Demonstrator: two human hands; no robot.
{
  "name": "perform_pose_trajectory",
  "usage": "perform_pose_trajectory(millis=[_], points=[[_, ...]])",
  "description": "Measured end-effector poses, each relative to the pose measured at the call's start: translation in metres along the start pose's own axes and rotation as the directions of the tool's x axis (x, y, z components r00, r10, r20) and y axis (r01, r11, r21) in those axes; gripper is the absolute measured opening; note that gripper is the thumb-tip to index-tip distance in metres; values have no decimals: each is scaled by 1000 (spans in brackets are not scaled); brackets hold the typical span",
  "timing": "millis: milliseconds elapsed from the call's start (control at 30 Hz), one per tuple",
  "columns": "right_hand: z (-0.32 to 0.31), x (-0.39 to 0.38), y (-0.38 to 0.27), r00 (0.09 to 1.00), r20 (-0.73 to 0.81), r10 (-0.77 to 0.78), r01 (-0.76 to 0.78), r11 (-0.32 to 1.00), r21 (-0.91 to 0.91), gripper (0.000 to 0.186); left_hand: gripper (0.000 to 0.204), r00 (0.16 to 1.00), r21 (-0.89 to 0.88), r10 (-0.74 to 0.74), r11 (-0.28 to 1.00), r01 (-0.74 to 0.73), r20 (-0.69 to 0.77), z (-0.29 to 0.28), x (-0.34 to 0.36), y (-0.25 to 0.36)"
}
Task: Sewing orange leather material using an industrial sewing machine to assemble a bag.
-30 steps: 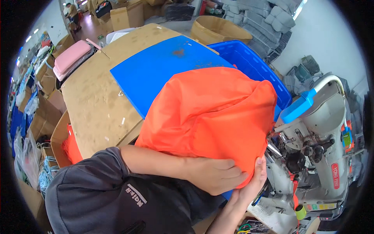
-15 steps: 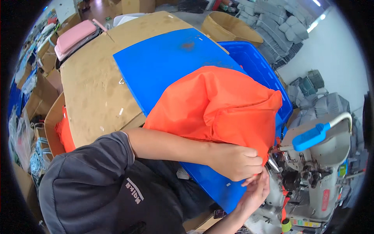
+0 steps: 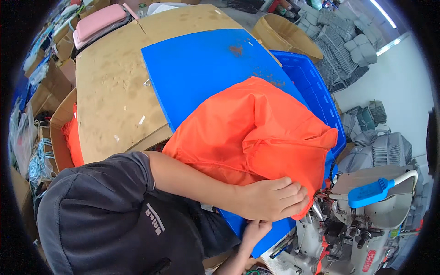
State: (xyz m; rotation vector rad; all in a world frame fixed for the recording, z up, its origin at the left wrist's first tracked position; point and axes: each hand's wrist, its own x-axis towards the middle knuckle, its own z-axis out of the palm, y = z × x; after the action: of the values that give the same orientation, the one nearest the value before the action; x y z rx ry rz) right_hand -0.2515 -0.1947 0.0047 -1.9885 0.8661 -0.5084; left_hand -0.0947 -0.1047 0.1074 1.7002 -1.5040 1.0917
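A large piece of orange fabric (image 3: 220, 133) with a stitched seam lies in folds over a blue board (image 3: 201, 59). Across its near edge reaches my left arm. My left hand (image 3: 272, 199) is closed on the fabric's near right part, fingers bent together over it. Just below, close to the board's near edge, is my right hand (image 3: 256, 233). Its fingers look curled in and are partly covered by the left hand, so what they hold is hidden. The fabric's right corner lies beside a grey sewing machine (image 3: 353, 224).
A blue attachment (image 3: 369, 193) sticks out over the machine. Beyond the board stand a blue bin (image 3: 316, 87) and a cardboard box (image 3: 279, 34). Brown cardboard (image 3: 110, 91) covers the table's left part. Stacked grey bundles (image 3: 337, 46) line the right wall.
My right hand has moved left and under the left hand. The left hand has shifted slightly left, and its fingers have spread further over the fabric. The whole view has shifted a little.
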Motion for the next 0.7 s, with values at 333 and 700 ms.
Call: perform_pose_trajectory(millis=[333, 700], points=[[8, -8, -34, 999, -15, -30, 30, 999, -43, 22, 18, 994, -115, -104, 988, 103, -9, 69, 21, -69], [15, -6, -37, 995, -56, -79, 69, 985, -157, 18, 10, 975, -180, -167, 974, 140, -145, 96, 111, -89]])
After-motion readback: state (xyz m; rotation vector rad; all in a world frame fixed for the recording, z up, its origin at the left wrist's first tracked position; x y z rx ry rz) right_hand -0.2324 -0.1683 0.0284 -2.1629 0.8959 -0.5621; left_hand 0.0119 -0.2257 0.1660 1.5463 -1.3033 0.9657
